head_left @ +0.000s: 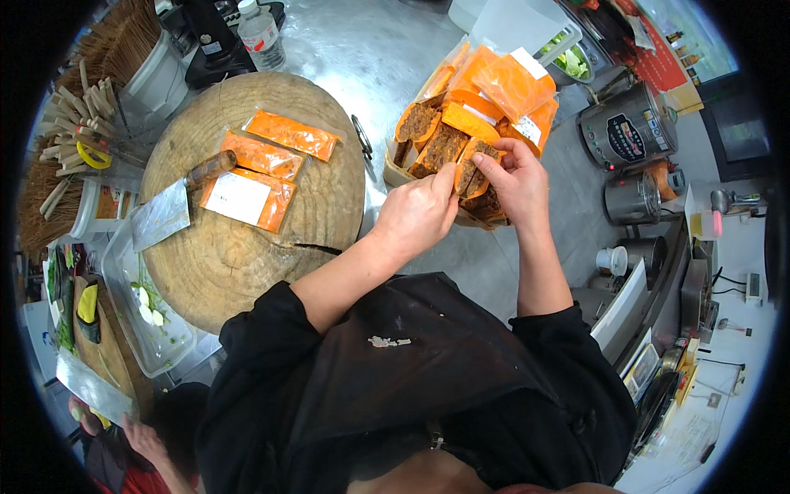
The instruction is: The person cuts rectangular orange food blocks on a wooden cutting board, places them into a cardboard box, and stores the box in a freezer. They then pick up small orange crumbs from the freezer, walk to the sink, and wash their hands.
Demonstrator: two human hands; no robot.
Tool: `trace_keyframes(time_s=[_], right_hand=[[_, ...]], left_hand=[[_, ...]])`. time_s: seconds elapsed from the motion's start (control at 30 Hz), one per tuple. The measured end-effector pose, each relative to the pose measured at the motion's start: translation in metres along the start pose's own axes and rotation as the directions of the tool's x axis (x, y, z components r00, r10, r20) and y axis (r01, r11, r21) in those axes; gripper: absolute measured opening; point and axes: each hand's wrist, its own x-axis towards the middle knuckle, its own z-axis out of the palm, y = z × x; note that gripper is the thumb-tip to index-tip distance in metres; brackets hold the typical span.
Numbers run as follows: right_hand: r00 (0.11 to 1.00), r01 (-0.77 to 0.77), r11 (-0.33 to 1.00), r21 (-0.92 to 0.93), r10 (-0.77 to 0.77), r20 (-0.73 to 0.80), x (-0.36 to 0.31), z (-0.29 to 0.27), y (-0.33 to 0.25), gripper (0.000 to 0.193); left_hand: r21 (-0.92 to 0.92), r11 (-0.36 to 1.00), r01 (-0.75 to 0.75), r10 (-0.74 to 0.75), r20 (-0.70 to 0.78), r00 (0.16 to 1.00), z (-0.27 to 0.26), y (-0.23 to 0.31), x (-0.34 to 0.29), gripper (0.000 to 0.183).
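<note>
Orange-edged packet [473,183], partly covered, is pinched by left hand [416,212] and right hand [524,183].

You have bright, cool light, with white glare on the stainless-steel counter [337,41] and glints on the plastic-wrapped orange packets [510,82]. Your black sleeves [568,354] read dark, with little detail. Fisheye distortion bends straight edges near the black circular border, where detail softens.
</note>
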Motion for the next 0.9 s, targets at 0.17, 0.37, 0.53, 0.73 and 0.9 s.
trace_keyframes(time_s=[0.17, 0.37, 0.53, 0.73, 0.9], right_hand=[[0.998, -0.030, 0.999, -0.036, 0.032, 0.061, 0.000, -0.003, -0.014, 0.022], [0.998, -0.003, 0.999, -0.040, 0.006, 0.058, -0.011, -0.001, -0.014, 0.019], [0.998, 0.011, 1.000, 0.007, -0.011, 0.062, -0.007, -0.007, -0.009, 0.022], [0.976, 0.208, 0.943, -0.261, -0.182, 0.123, 0.023, -0.029, -0.003, 0.031], [0.964, 0.246, 0.906, -0.343, -0.194, 0.179, 0.032, -0.021, 0.007, 0.032]], left_hand=[[-0.073, 0.997, -0.001, 0.000, -0.016, 1.000, -0.001, 0.000, 0.003, 0.046], [0.196, 0.980, 0.010, -0.042, 0.158, 0.987, -0.010, 0.013, 0.010, 0.069], [0.302, 0.953, 0.013, -0.071, 0.181, 0.981, -0.004, 0.017, 0.022, 0.066], [0.356, 0.935, -0.004, -0.047, 0.134, 0.990, -0.002, 0.016, 0.018, 0.066], [0.440, 0.890, -0.118, 0.126, 0.011, 0.992, -0.001, 0.020, 0.021, 0.074]])
